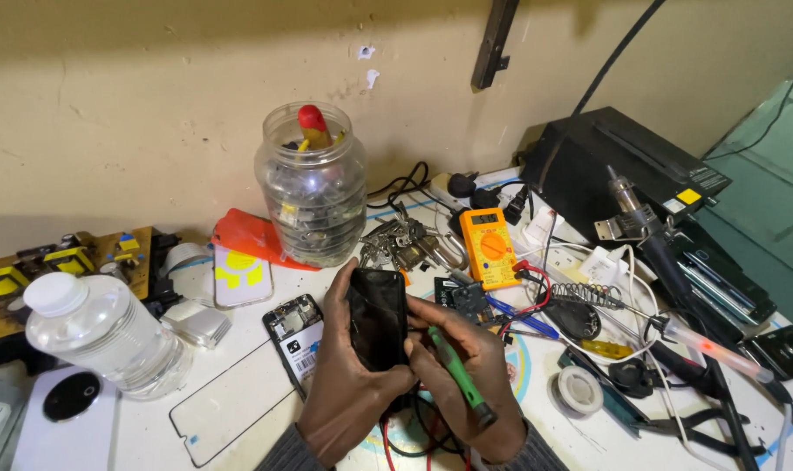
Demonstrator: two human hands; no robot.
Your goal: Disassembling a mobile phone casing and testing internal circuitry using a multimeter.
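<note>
My left hand (pixel 348 379) is clamped around a black phone (pixel 378 316), held upright above the tabletop (pixel 239 419); my right hand (pixel 466 384) grips a green screwdriver (pixel 456 375), tip at the phone's lower edge, seemingly working a screw or seam. I judge the next move needs steady tip pressure. Around: an opened phone (pixel 296 336), orange multimeter (pixel 489 247), parts jar (pixel 313 187), cream wall (pixel 152 105)

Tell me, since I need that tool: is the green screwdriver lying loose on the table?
No, the right hand holds the green screwdriver beside the phone.
</note>
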